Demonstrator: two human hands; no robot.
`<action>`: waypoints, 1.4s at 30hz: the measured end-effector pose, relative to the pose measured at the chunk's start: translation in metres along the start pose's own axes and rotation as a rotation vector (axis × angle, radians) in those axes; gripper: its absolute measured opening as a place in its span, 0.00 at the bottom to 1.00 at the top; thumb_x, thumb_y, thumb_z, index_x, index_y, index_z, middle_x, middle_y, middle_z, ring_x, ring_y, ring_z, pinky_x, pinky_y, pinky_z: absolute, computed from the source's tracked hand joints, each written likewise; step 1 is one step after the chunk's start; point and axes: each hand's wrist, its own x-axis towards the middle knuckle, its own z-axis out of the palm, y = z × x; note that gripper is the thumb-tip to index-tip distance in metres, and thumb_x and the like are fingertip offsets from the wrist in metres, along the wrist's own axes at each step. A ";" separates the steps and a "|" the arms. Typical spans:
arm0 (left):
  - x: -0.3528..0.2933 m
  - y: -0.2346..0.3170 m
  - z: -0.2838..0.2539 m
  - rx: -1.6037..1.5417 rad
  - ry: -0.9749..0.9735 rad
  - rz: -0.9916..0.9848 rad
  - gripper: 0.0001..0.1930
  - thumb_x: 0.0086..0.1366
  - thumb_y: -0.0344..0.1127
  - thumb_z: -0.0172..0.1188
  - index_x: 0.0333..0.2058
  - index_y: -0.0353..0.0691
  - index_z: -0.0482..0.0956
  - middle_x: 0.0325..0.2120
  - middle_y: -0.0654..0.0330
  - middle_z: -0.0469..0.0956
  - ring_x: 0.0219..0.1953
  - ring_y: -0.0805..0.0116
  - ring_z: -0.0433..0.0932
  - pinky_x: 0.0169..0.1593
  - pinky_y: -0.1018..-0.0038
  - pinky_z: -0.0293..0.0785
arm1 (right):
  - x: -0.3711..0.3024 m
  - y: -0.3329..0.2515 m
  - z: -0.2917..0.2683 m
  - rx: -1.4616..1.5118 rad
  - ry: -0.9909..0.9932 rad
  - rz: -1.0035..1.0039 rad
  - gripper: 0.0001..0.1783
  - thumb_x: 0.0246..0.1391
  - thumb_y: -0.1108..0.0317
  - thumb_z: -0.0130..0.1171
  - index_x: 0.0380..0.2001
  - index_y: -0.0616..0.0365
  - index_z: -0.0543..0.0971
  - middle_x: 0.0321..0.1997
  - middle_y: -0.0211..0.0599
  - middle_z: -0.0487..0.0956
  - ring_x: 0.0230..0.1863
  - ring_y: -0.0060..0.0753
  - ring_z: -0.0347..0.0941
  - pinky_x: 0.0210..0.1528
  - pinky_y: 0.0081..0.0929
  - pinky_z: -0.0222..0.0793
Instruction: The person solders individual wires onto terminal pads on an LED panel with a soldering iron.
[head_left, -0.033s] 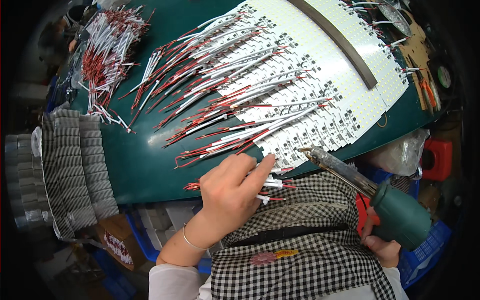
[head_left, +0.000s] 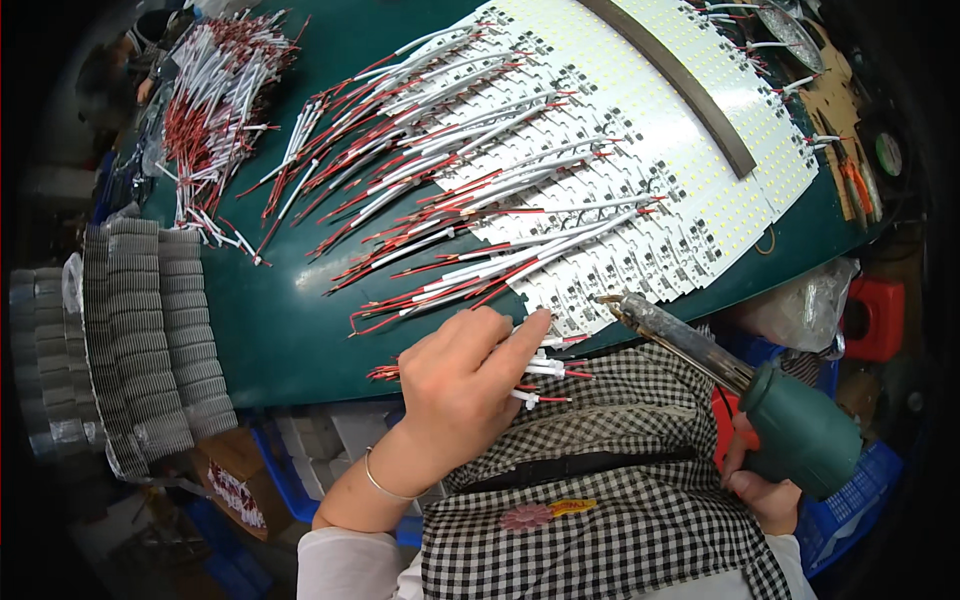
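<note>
My left hand is closed round a small bundle of red and white wires near the table's front edge. Its index finger reaches the corner of a sheet of white LED circuit boards. In my right hand is a green soldering gun, gripped by its handle. Its metal tip hovers over or touches the near boards; I cannot tell which. Rows of red and white wires lie across the boards, their far ends fanned over the green table. Part of my right hand is hidden behind the gun.
A dark curved bar lies across the boards. At the left are a heap of wires and stacked grey ribbed strips. Orange-handled pliers lie at the right, above a clear plastic bag and a red container.
</note>
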 end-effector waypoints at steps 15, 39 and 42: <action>0.001 -0.005 0.002 -0.002 0.017 0.049 0.19 0.42 0.22 0.59 0.37 0.40 0.81 0.21 0.62 0.68 0.18 0.69 0.70 0.19 0.73 0.65 | 0.022 -0.031 0.011 -0.091 -0.240 0.210 0.29 0.39 0.68 0.69 0.48 0.63 0.75 0.32 0.35 0.78 0.32 0.30 0.74 0.38 0.29 0.69; 0.006 -0.002 -0.004 -0.064 -0.097 0.013 0.28 0.32 0.19 0.60 0.40 0.36 0.80 0.22 0.59 0.70 0.20 0.64 0.71 0.20 0.72 0.64 | 0.030 -0.016 0.019 -0.236 -0.340 0.161 0.27 0.38 0.69 0.67 0.44 0.65 0.71 0.24 0.38 0.74 0.25 0.26 0.72 0.26 0.23 0.71; 0.006 -0.002 -0.004 -0.060 -0.115 0.009 0.27 0.33 0.19 0.61 0.41 0.36 0.80 0.22 0.59 0.70 0.20 0.63 0.71 0.20 0.71 0.65 | 0.036 -0.039 0.037 0.151 -0.115 0.235 0.32 0.36 0.68 0.69 0.46 0.68 0.69 0.20 0.38 0.74 0.19 0.25 0.71 0.20 0.22 0.71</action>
